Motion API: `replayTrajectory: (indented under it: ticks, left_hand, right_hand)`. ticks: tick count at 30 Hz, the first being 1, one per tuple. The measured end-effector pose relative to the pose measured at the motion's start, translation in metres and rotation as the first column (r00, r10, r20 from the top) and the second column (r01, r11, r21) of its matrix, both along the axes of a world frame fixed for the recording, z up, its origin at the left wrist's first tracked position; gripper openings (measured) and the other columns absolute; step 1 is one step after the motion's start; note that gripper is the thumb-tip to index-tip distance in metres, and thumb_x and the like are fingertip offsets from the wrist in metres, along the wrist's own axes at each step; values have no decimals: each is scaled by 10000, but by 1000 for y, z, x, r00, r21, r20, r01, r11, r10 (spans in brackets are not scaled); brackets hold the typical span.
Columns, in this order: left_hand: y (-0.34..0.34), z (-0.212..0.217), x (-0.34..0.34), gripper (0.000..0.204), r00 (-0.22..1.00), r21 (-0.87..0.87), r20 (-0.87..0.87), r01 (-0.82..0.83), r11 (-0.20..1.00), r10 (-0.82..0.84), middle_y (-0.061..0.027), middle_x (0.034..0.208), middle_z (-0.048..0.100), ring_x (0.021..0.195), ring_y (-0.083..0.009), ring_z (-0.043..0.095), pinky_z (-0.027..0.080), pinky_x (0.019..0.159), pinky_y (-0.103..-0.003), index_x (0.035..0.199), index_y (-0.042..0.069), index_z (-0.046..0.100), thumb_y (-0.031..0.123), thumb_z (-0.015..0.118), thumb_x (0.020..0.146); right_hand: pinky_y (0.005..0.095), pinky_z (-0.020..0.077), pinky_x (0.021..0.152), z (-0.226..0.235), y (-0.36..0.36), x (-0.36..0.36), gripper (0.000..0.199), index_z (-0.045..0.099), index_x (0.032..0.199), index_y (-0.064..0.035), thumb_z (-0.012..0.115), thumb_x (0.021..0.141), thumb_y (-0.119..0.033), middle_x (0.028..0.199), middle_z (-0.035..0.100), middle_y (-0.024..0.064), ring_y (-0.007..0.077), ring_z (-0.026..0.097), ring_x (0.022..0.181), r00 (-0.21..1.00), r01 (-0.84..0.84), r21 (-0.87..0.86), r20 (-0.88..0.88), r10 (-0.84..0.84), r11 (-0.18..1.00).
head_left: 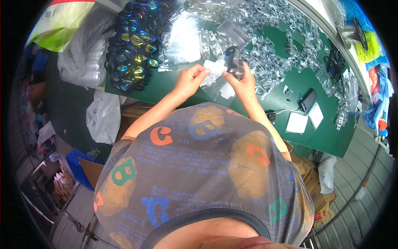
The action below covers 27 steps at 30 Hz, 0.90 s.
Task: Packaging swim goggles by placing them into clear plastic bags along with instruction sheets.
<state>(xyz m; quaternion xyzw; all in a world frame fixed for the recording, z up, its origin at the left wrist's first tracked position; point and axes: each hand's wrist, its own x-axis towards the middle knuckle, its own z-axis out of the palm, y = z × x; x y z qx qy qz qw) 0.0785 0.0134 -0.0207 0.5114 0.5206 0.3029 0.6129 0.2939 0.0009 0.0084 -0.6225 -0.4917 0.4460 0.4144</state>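
Head view: the left hand (190, 79) has its fingers (203, 73) closed, pinching the edge of a clear plastic bag (216, 79) that hangs between both hands above the green surface (286, 41). The right hand (242, 81) grips a pair of dark glasses (233, 61), its fingers closed around the frame, just beside the bag's opening. Beyond the left fingers lies a stack of clear bags (182, 41), and farther left a heap of dark glasses with shiny lenses (134, 41). Beyond the right fingers spreads a pile of bagged glasses (273, 54). Well to the right rest a black box (308, 99) and white cards (302, 121).
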Motion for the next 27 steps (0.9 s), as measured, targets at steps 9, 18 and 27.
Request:
replayTrajectory:
  ticks: [9,18,27]
  left_hand:
    - [14,26,9,120,971,599,-237,119,792,34,-59,762,677,662,-240,663,505,601,-340,979,108,729,194,705,898]
    - [6,39,6,117,885,544,-454,370,753,-107,-61,846,661,721,-263,655,521,634,-354,844,74,644,168,703,880]
    - [-1,11,10,98,970,33,206,128,991,-133,-14,967,660,891,-129,636,507,829,-300,957,45,669,130,703,922]
  right_hand:
    - [267,503,700,27,-9,-10,349,570,1139,-47,769,856,-87,926,660,27,115,629,754,820,-75,-284,-563,-103,956]
    - [278,512,805,21,-8,-14,381,567,1175,-39,753,844,-57,997,682,47,128,647,879,902,-119,-281,-432,-15,952]
    - [267,504,806,1,-11,-13,477,552,1236,-49,710,787,-25,1033,654,33,102,614,928,984,-83,-69,-161,71,994]
